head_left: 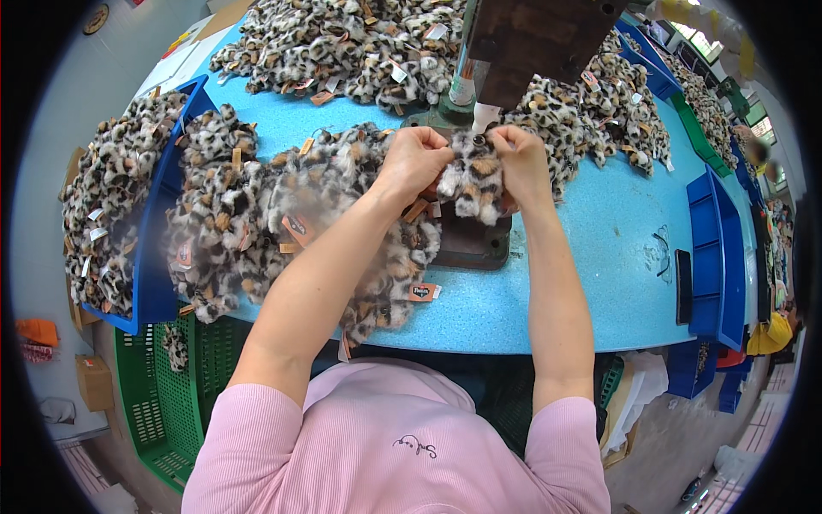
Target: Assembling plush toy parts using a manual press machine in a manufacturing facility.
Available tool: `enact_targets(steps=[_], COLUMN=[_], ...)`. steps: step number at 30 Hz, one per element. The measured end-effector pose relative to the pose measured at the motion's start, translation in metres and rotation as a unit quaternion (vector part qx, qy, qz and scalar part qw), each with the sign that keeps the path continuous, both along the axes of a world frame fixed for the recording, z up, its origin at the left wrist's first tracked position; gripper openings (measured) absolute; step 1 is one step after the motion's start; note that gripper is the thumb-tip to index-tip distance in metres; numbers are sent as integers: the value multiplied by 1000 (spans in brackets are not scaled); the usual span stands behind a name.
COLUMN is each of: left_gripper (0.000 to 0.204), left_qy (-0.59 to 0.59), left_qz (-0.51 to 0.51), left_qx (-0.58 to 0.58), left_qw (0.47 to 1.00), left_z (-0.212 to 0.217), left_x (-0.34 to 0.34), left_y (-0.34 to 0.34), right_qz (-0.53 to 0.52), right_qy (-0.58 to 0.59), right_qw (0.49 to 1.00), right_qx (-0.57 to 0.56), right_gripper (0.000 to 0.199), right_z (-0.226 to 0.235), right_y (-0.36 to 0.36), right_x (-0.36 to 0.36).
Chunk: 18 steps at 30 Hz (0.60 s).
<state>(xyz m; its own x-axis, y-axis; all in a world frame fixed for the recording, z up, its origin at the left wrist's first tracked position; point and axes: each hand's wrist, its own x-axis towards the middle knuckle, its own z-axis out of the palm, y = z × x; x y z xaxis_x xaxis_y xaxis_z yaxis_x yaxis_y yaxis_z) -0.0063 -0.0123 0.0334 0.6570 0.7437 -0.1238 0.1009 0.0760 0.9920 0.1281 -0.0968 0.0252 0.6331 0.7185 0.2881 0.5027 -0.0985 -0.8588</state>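
Note:
Both my hands pinch a spotted plush piece (475,177), white, black and tan with long fur, and hold it up under the pale tip (485,116) of a dark press machine (539,53). My left hand (418,160) is closed on its left edge, my right hand (521,158) on its right edge. A small dark round spot, perhaps an eye, shows at the top of the piece just under the tip. Below lies the machine's dark metal base (469,244). Beside and under my left forearm is a heap of similar plush pieces (282,193) with orange and white tags.
More plush pieces (342,51) are piled behind the machine and to its right. A blue bin (163,214) full of them stands left, above a green crate (158,411). Glasses (662,254), a flat black object (682,274) and a blue tray (717,253) lie right on the blue table (599,257).

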Motion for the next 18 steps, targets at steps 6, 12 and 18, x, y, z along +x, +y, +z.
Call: enact_targets(steps=[6, 12, 18], left_gripper=[11, 10, 8], left_qy=[34, 27, 30], left_qz=[-3, -5, -2], left_qx=[19, 32, 38], left_qw=[999, 999, 999], left_z=[-4, -3, -2], left_x=[0, -1, -1], left_y=[-1, -3, -1], right_qz=[76, 110, 142], right_qy=[145, 112, 50], right_qw=[980, 971, 987], right_qx=[116, 180, 56], right_gripper=[13, 11, 13], right_z=[0, 8, 15], right_y=[-7, -13, -3], right_x=[-5, -20, -11])
